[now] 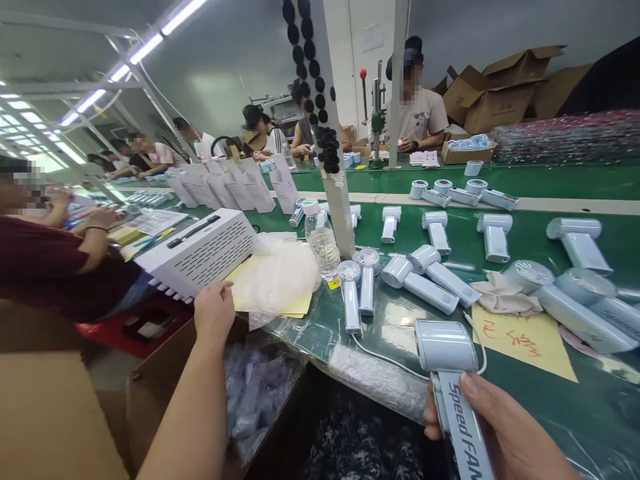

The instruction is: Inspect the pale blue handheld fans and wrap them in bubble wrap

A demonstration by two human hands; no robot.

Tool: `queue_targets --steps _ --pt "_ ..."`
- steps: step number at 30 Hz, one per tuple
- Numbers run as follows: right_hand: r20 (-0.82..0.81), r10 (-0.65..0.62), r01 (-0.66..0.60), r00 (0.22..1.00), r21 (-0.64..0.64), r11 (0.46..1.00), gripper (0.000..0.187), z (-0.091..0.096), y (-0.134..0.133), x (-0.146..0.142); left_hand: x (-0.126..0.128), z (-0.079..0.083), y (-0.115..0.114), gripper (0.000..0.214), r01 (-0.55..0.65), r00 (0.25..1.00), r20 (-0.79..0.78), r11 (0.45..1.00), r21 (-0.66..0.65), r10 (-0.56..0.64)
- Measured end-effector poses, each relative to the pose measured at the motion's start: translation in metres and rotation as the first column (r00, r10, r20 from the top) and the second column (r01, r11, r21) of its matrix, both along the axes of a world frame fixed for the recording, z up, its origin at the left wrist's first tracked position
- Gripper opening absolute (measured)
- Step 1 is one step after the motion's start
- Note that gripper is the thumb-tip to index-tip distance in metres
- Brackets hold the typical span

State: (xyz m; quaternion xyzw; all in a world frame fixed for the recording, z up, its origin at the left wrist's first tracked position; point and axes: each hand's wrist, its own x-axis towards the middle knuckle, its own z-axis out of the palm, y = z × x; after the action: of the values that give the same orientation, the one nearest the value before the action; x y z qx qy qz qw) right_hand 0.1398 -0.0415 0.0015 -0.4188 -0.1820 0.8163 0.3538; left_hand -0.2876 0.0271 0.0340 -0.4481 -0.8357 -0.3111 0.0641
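My right hand (500, 427) grips a pale blue handheld fan (447, 393) printed "Speed FAN" on its handle, with the fan head upward. A white cable (385, 360) runs across the green belt near it. Further left, my left hand (214, 310) reaches over the belt edge, with nothing visibly in it. Its fingertips are next to a yellow paper sheet (247, 287) and a crumpled clear plastic film (277, 273). Several pale blue fans (350, 297) lie on the belt beyond my hands, some beside a beige cloth (505, 297).
A white vented case (200, 253) and a water bottle (320, 240) stand on the green belt (525, 393). A seated person's maroon sleeve (50, 267) is at the left. Several co-workers sit further along. Cardboard boxes stand left and far right.
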Motion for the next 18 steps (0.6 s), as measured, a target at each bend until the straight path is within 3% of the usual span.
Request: queue_targets --steps 4,9,12,15,17,18 --pt "-0.089 0.026 -0.014 0.996 0.140 0.990 0.045 0.014 -0.002 0.001 -0.018 -0.028 -0.002 0.021 0.058 0.989 -0.123 0.988 -0.143 -0.076" --pt "-0.189 0.091 -0.035 0.978 0.279 0.960 0.039 0.019 -0.006 0.004 -0.022 -0.036 -0.003 0.033 0.112 0.965 -0.215 0.979 -0.171 -0.148" --pt "-0.214 0.093 -0.026 0.972 0.296 0.955 0.038 0.019 -0.009 0.006 -0.028 -0.029 -0.001 0.034 0.082 0.961 -0.245 0.980 -0.183 -0.126" --pt "-0.278 0.088 -0.005 0.957 0.288 0.958 0.035 0.020 -0.011 0.008 -0.019 -0.011 0.000 0.030 0.004 0.966 -0.254 0.988 -0.156 -0.044" --pt "-0.330 0.111 -0.013 0.937 0.284 0.959 0.034 0.022 -0.012 0.010 0.004 0.004 0.001 0.030 -0.053 0.985 -0.165 0.998 -0.044 0.045" --pt "-0.352 0.127 -0.022 0.927 0.288 0.957 0.034 0.023 -0.012 0.010 0.022 0.012 0.000 0.031 -0.092 0.995 -0.040 0.994 0.061 0.094"
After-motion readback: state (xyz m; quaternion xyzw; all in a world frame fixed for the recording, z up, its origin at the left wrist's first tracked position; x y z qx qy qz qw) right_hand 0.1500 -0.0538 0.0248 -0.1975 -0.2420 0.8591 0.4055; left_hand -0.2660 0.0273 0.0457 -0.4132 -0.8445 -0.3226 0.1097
